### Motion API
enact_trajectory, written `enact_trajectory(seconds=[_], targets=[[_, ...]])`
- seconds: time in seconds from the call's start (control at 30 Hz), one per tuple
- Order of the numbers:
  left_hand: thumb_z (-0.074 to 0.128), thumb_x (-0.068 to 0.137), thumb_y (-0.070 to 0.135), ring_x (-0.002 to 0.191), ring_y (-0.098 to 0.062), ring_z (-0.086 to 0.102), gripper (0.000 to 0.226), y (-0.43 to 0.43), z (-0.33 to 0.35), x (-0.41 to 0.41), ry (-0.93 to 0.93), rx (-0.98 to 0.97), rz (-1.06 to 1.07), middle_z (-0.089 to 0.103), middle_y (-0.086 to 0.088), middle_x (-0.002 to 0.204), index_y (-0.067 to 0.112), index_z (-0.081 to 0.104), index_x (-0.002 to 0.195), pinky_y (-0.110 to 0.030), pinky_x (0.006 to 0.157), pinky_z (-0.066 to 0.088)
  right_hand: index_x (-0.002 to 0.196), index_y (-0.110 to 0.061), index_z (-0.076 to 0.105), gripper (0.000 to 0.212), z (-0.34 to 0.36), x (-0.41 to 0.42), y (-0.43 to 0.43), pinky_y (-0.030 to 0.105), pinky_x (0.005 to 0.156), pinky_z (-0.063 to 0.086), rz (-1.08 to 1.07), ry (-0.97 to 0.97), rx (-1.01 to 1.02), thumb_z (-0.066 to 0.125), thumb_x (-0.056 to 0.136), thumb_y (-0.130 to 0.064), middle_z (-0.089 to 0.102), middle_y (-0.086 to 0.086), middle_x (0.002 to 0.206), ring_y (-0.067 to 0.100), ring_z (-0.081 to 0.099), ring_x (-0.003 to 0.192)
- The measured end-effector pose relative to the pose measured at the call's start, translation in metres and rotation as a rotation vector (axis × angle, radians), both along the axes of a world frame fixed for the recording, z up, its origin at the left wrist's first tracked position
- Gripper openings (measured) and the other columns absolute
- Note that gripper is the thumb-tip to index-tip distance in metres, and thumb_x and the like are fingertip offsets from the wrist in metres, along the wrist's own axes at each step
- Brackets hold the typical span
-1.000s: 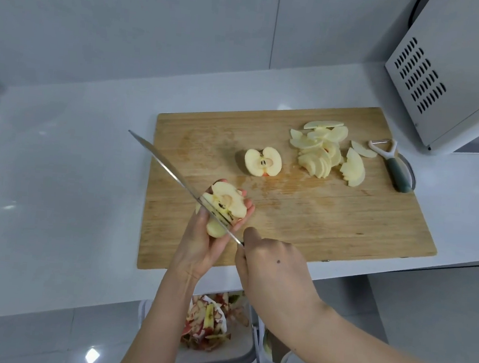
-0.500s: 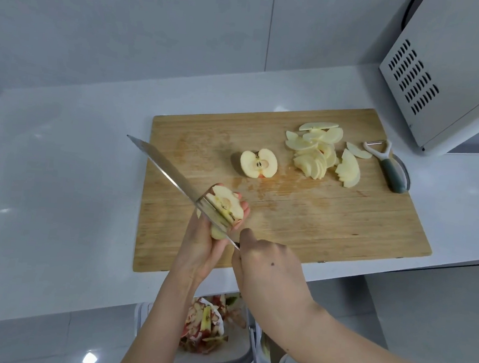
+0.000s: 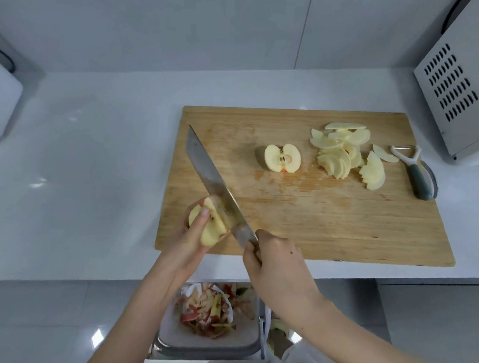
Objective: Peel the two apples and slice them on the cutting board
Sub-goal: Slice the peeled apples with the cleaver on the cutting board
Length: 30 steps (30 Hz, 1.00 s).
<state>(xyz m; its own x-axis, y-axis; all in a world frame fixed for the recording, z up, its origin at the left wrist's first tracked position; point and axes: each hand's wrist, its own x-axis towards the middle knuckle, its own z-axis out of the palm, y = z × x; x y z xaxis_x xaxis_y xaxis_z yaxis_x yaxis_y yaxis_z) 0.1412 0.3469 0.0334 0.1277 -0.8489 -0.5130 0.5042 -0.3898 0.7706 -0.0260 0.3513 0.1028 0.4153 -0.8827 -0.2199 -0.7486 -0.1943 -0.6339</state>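
Our left hand (image 3: 187,246) is gripping the apple half (image 3: 214,228) over the cutting board (image 3: 330,218) edge (slices (image 3: 338,161) far right), right hand (image 3: 278,268) clamping the knife (image 3: 210,176)

Matt, scored wooden cutting board (image 3: 330,218), shiny metal knife (image 3: 212,184) blade, glossy white counter (image 3: 89,168), plastic-handled peeler (image 3: 415,173)

Bare wood spans the near right of the cutting board (image 3: 330,224), open from the front. The knife (image 3: 210,176) slants across its left side in the right hand (image 3: 277,260). The left hand (image 3: 189,243) holds an apple piece (image 3: 215,227) at the near left corner. The apple half (image 3: 282,158), apple slices (image 3: 341,158) and peeler (image 3: 415,176) crowd the back right, beside the microwave (image 3: 466,85). The countertop (image 3: 96,154) left of the board lies open.
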Motion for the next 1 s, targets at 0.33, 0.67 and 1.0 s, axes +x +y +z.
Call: enact_trajectory(seconds=[0.33, 0.67, 1.0], targets=[[0.068, 0.074, 0.011, 0.109, -0.035, 0.063, 0.050, 0.010, -0.002, 0.028, 0.219, 0.085, -0.026, 0.067, -0.018, 0.111, 0.006, 0.052, 0.121, -0.048, 0.094, 0.050, 0.063, -0.016, 0.035, 0.034, -0.003, -0.017, -0.020, 0.016, 0.036, 0.025, -0.109, 0.018, 0.155, 0.041, 0.097, -0.016, 0.038, -0.001, 0.054, 0.010, 0.036, 0.043], [0.072, 0.033, -0.001, 0.121, -0.042, 0.052, 0.072, 0.000, 0.002, 0.043, 0.277, 0.090, -0.065, 0.060, -0.020, 0.120, 0.007, 0.067, 0.105, -0.058, 0.099, 0.042, 0.088, -0.005, 0.055, 0.023, -0.037, -0.038, -0.047, 0.026, 0.040, 0.048, -0.126, 0.184, 0.337, 0.037, 0.095, -0.018, 0.054, 0.006, 0.067, 0.020, 0.056, 0.045], [0.050, 0.082, -0.002, 0.114, -0.040, 0.054, 0.020, -0.008, 0.009, 0.059, 0.252, 0.161, 0.270, 0.054, -0.019, 0.120, 0.006, 0.052, 0.100, -0.058, 0.080, 0.054, 0.068, -0.008, 0.045, 0.029, -0.055, -0.035, -0.002, 0.023, 0.045, 0.034, 0.044, 0.135, 0.404, 0.040, 0.095, -0.015, 0.044, 0.001, 0.053, 0.007, 0.042, 0.039]])
